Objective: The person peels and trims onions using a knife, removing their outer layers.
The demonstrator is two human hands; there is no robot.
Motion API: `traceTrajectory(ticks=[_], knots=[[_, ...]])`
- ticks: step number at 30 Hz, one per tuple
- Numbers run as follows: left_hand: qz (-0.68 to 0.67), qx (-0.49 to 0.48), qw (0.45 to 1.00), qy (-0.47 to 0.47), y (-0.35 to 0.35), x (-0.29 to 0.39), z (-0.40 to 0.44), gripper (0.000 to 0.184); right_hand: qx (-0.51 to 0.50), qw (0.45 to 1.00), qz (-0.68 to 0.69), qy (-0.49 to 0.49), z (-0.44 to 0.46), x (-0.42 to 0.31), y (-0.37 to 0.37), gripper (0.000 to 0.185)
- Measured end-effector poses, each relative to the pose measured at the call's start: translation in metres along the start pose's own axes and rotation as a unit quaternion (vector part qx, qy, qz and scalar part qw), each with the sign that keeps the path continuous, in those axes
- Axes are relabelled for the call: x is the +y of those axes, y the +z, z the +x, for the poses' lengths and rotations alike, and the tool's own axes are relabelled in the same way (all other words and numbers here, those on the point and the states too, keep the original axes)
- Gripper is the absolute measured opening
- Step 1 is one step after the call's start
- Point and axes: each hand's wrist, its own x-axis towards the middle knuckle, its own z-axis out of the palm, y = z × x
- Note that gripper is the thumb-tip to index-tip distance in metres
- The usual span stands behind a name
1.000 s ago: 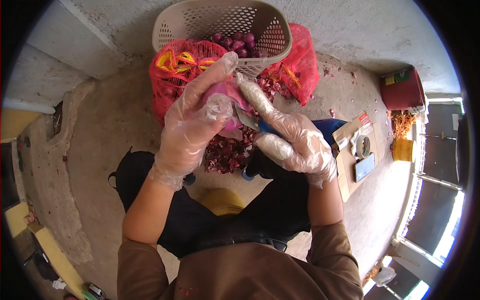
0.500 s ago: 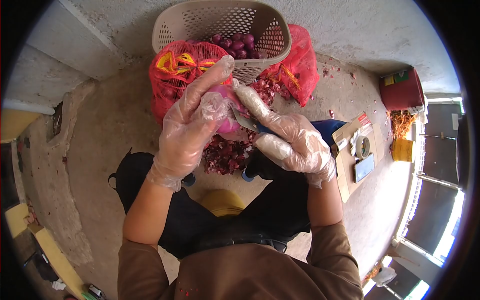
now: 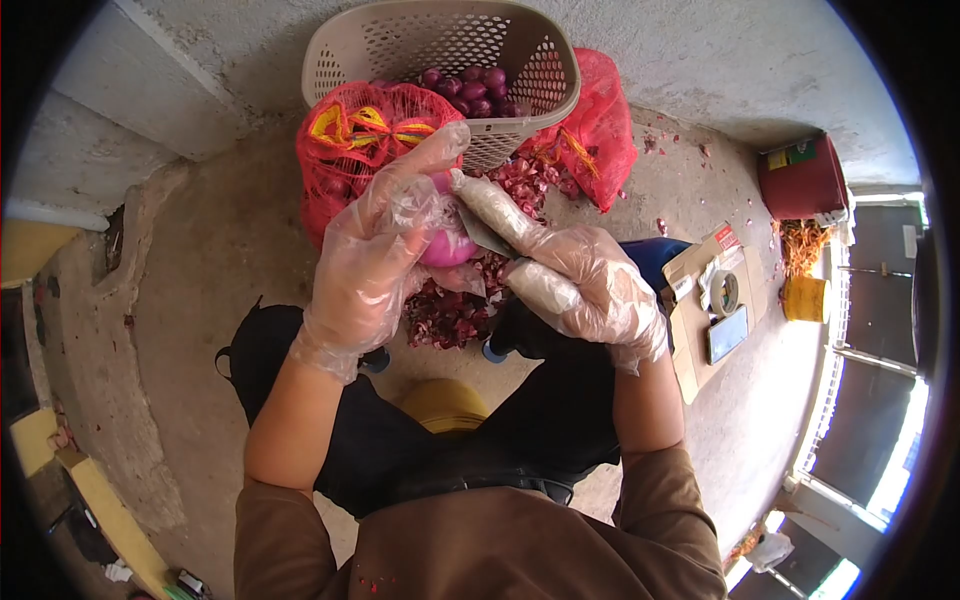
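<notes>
My left hand (image 3: 365, 245), in a clear plastic glove, is closed around a peeled purple-red onion (image 3: 450, 248). Its index finger sticks out past the top of the onion. My right hand (image 3: 590, 280), gloved the same way, grips a small knife; the handle is mostly hidden in the fist. The short grey knife blade (image 3: 484, 233) lies against or very near the onion's right side. The right thumb reaches up to the onion's top edge. Below both hands, a heap of dark red onion skins (image 3: 445, 315) covers the floor between the feet.
Ahead stands a beige plastic basket (image 3: 335, 68) with several purple onions (image 3: 478, 90). A red mesh bag (image 3: 325, 190) sits before it, another red bag (image 3: 605, 140) beside it. To the right, cardboard (image 3: 690, 350) bears a tape roll (image 3: 726, 293) and phone (image 3: 728, 336). A red bucket (image 3: 800, 185) stands farther right.
The onion has turned a little in my left hand, and more of its smooth purple side shows. My right thumb and the blade have shifted slightly left.
</notes>
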Motion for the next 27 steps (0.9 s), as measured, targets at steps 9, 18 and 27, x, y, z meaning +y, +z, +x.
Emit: traceTrajectory(ticks=[9, 18, 27], knots=[[-0.021, -0.002, 1.0, -0.022, 0.0, 0.003, -0.002, 0.086, -0.012, 0.997, 0.025, 0.065, 0.002, -0.006, -0.007, 0.057], [-0.114, -0.012, 0.993, -0.007, -0.003, 0.001, -0.003, 0.07, 0.07, 0.987, 0.119, 0.079, 0.002, 0.004, -0.003, 0.055], [-0.071, -0.009, 0.995, 0.064, -0.004, -0.005, 0.002, 0.067, 0.009, 0.992, 0.119, 0.039, -0.004, 0.002, -0.011, 0.065]])
